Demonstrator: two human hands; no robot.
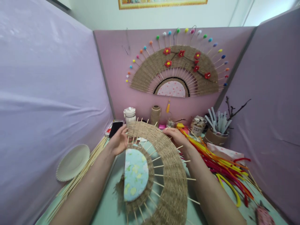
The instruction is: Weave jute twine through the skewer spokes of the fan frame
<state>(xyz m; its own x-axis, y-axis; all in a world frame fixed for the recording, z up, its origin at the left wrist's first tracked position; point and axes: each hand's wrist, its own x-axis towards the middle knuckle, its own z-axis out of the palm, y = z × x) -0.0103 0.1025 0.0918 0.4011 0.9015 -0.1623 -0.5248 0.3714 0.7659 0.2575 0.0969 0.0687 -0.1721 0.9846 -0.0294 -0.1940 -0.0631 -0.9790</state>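
- Two bare hands hold a half-finished woven fan (173, 178), tipped on edge above a pale green table (107, 203), right in front of me at the middle of the view.
- I see the left hand (120, 140) closed on the fan's far inner part, fingers curled around the skewer tips there.
- I see the right hand (178, 137) laid over the far outer rim of the jute band, fingers wrapped over the edge and gripping it.
- The fan is a half ring of tan twine woven through thin wooden skewers (161, 166), which radiate from a floral half-disc (136, 175) at its centre.
- I judge it light and fairly stiff along the skewers, but springy across the weave; the rough twine should not slip in the fingers.
- I judge the bare skewer ends thin and easy to snap or pull loose, and the frayed lower edge likely to unravel.
- My pick for a hold is the dense woven band, spanning several skewers at once, one hand on each side, as now.
- Red and yellow pipe cleaners (220, 159) lie just right of the fan; loose skewers (79, 175) and a paper plate (72, 162) lie to the left.
- A finished fan (175, 72) hangs on the pink wall behind.
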